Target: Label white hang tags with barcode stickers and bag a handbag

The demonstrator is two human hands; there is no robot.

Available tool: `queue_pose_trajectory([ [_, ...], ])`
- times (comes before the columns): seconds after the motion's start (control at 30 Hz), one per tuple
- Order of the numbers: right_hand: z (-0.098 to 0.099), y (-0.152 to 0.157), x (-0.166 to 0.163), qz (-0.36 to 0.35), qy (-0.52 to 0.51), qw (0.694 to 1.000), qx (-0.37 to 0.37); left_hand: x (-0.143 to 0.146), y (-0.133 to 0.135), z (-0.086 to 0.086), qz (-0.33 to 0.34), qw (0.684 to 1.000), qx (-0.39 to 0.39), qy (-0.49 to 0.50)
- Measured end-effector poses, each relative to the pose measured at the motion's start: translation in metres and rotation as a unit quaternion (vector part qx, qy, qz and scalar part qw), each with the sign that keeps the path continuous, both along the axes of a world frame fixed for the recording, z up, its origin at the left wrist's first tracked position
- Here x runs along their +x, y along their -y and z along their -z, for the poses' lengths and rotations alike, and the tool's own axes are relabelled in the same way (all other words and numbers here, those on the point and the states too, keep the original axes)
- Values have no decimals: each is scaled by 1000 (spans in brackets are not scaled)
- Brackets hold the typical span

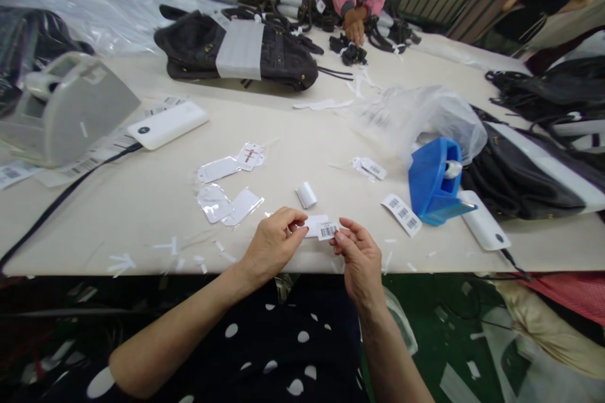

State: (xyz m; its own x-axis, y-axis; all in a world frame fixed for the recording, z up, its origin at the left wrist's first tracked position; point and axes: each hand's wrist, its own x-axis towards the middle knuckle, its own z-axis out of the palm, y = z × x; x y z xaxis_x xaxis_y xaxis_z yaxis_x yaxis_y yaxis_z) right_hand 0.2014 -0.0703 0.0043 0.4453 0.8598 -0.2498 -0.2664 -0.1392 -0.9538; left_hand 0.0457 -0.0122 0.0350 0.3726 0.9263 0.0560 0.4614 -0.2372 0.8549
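Fingers (299,220) of left hand (271,245) and right hand (360,259) pinch one white barcode label (327,230).

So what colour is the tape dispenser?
The tape dispenser is blue, seen best in the head view.

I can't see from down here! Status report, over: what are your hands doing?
Left hand and right hand both pinch one barcode label over the table. Small white roll just beyond; blue tape dispenser off right. Nothing blocking.
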Motion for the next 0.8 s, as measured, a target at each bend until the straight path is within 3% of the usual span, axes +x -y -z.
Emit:
queue_pose_trajectory([
  [0.13,1,0,-4,10,30,1000,-4,3,-6,10,2,999,28,-41],
  [0.23,3,-3,-5,13,63,998,-13,0,-9,25,64,983,146,-88],
  [0.37,9,-9,-9,-6,79,996,-33,-6,-9,42,153,939,270,-149],
  [0.57,15,-12,-16,-6,123,991,-53,-13,-10,51,184,917,305,-180],
  [0.8,14,-16,-15,3,117,991,-60,-14,-11,57,166,917,324,-161],
])
